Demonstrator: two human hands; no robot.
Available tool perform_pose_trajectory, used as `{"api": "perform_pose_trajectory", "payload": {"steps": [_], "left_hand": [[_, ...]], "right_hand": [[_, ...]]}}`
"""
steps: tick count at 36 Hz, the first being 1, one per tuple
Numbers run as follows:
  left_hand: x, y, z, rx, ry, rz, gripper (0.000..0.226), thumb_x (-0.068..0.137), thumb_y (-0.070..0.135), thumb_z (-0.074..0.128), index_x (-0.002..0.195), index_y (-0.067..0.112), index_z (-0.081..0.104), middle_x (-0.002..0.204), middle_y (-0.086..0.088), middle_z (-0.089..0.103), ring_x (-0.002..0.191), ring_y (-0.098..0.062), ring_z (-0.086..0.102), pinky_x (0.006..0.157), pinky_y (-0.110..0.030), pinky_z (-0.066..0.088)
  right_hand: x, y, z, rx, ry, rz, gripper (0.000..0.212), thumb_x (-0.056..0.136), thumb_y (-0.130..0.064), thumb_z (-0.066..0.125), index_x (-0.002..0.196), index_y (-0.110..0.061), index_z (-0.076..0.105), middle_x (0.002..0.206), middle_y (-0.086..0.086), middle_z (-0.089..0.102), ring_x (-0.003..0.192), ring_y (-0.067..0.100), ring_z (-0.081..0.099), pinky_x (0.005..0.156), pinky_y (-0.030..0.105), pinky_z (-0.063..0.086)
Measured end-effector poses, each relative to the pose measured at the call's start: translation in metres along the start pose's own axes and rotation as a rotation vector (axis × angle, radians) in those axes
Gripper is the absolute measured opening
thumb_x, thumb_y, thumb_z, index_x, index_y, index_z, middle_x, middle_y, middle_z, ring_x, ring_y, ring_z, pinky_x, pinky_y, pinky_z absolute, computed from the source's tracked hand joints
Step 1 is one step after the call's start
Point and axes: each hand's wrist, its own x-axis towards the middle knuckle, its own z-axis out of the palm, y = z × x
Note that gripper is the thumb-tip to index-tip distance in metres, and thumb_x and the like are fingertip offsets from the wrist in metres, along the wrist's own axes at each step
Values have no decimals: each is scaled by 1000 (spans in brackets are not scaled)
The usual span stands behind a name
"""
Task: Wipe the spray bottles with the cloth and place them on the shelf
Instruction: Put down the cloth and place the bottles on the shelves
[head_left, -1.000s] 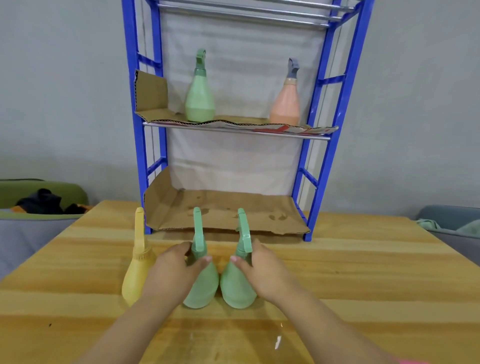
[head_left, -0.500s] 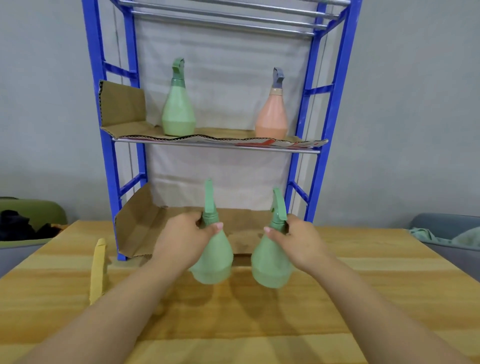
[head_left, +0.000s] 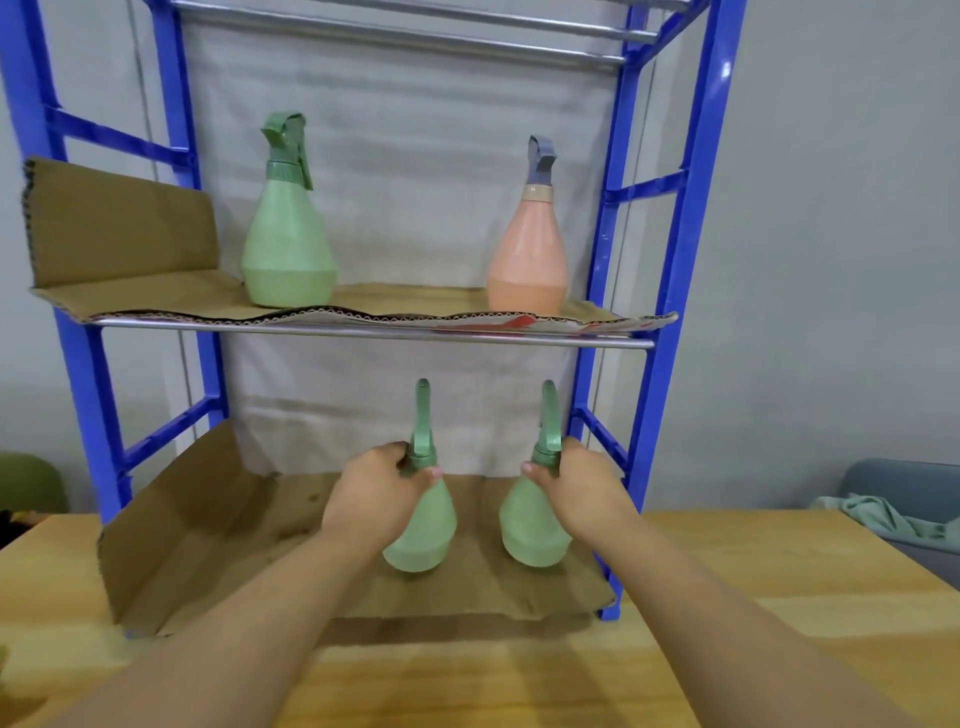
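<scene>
Wooden table (head_left: 779, 597) carries blue-framed shelf (head_left: 670, 260) at its far edge. Upper shelf level lined with cardboard sheet (head_left: 156, 296): green spray bottle (head_left: 287, 249) upright toward left end, orange spray bottle (head_left: 527, 260) upright toward right end, well apart. Bottom level lined with cardboard (head_left: 208, 545), left flap bent upward.

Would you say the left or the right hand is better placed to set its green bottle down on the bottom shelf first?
Left, marginally: the left hand has its bottle over open cardboard.
</scene>
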Motion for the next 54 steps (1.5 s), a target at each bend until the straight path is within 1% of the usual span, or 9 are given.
{"api": "perform_pose_trajectory", "payload": {"steps": [3, 8, 15, 21, 26, 35, 40, 42, 54], "left_hand": [[10, -4, 5, -23, -10, -11, 22, 86, 39, 64, 93, 18, 66, 84, -5, 68, 74, -23, 64, 62, -34, 49], [16, -15, 13, -31, -44, -17, 20, 86, 38, 64, 82, 18, 64, 69, -5, 62, 57, -17, 52, 52, -27, 37], [18, -17, 9, 10, -88, -16, 22, 87, 39, 62, 84, 17, 59, 71, 0, 58, 63, -13, 51, 52, -24, 36], [11, -14, -8, 249, -178, -111, 36, 85, 42, 62, 110, 17, 54, 102, 2, 61, 86, -15, 57, 65, -27, 45], [-11, -8, -28, 394, -203, -116, 28, 83, 43, 63, 80, 17, 53, 83, 1, 61, 76, -17, 60, 62, -28, 47], [-94, 15, -67, 534, -224, -44, 31, 83, 47, 62, 92, 17, 63, 92, 0, 66, 84, -18, 63, 79, -35, 54], [-158, 20, -89, 561, -252, 0, 24, 83, 48, 61, 79, 24, 58, 92, 1, 64, 89, -20, 62, 80, -33, 53], [-182, 15, -97, 587, -253, 10, 27, 82, 50, 61, 86, 24, 62, 96, 4, 63, 92, -18, 60, 78, -31, 51], [-278, -47, -142, 672, -308, -121, 32, 82, 56, 58, 97, 28, 62, 97, 7, 60, 91, -17, 59, 74, -29, 48]], "right_hand": [[12, 6, 8, 12, -3, -5, 26, 94, -41, 53, 95, -16, 46, 70, -2, 52, 62, 13, 52, 50, 26, 38], [21, 13, 20, 15, -26, -12, 26, 94, -41, 53, 95, -16, 46, 71, -1, 52, 64, 15, 53, 52, 27, 39], [22, 14, 25, 24, -62, 3, 31, 93, -45, 53, 98, -16, 47, 72, 1, 54, 64, 16, 55, 56, 30, 45], [14, 6, 10, -76, -93, 52, 38, 88, -46, 59, 97, -12, 44, 80, 2, 53, 73, 19, 56, 54, 27, 41], [-7, -3, -13, -274, -133, 54, 32, 89, -48, 55, 79, -18, 46, 75, -2, 53, 68, 17, 54, 56, 29, 43], [-81, -22, -42, -450, -257, -35, 39, 86, -53, 54, 68, -24, 36, 71, -5, 45, 63, 14, 43, 55, 28, 35], [-134, -39, -55, -510, -364, -108, 43, 86, -53, 55, 101, -13, 57, 102, 4, 61, 92, 24, 58, 83, 37, 50], [-156, -48, -57, -526, -396, -139, 51, 86, -54, 56, 114, -12, 57, 114, 7, 61, 104, 26, 58, 89, 40, 49], [-240, -104, -16, -467, -635, -326, 51, 87, -50, 58, 128, -22, 49, 123, -2, 57, 104, 22, 55, 82, 33, 45]]}}
